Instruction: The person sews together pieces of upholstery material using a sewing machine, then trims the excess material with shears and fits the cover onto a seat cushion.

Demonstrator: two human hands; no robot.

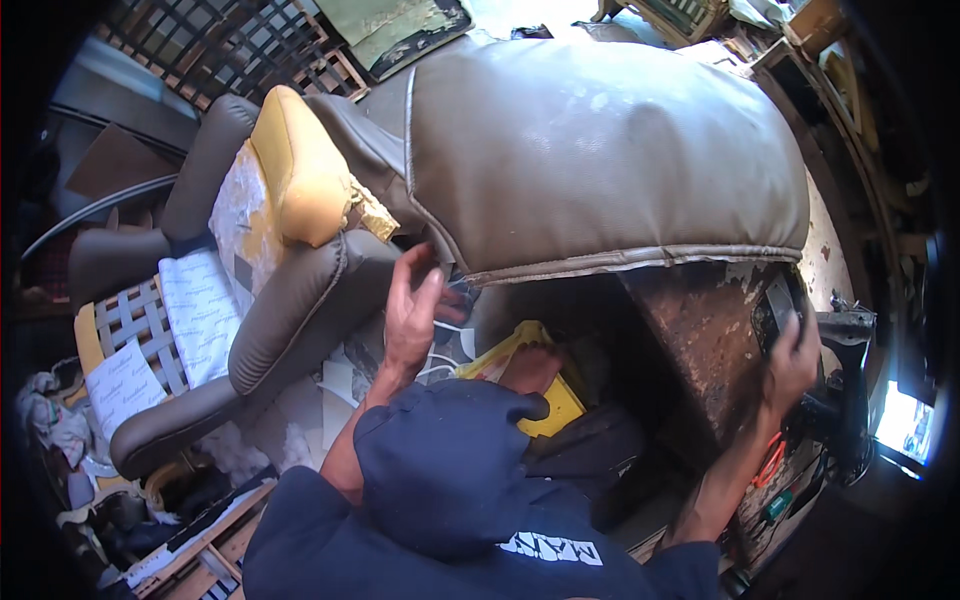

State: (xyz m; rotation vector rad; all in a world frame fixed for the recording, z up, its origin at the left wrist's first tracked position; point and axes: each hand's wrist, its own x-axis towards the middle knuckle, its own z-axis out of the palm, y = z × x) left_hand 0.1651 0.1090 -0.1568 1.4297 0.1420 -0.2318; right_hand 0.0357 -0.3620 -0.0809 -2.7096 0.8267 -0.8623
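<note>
A large brown leather cover (600, 150) with a piped seam lies bulging across the worn work table (700, 340). Just below its left corner is my left hand (408, 315), fingers raised and apart, with nothing visible in it. My right hand (793, 365) is at the table's right side, fingers apart beside a dark flat plate (775, 308); whether it touches the plate is hard to see. Below the cover's front edge, a bare foot (530, 368) rests on a yellow piece (555, 410). Shadow hides much of the space under the table.
At left stands a partly covered brown seat frame (290, 335) with yellow foam (300, 170) and white printed sheets (200, 305). Orange-handled scissors (770, 460) and a small green object (778, 503) lie at right, near a black machine part (845, 340). A webbed frame (220, 40) stands behind.
</note>
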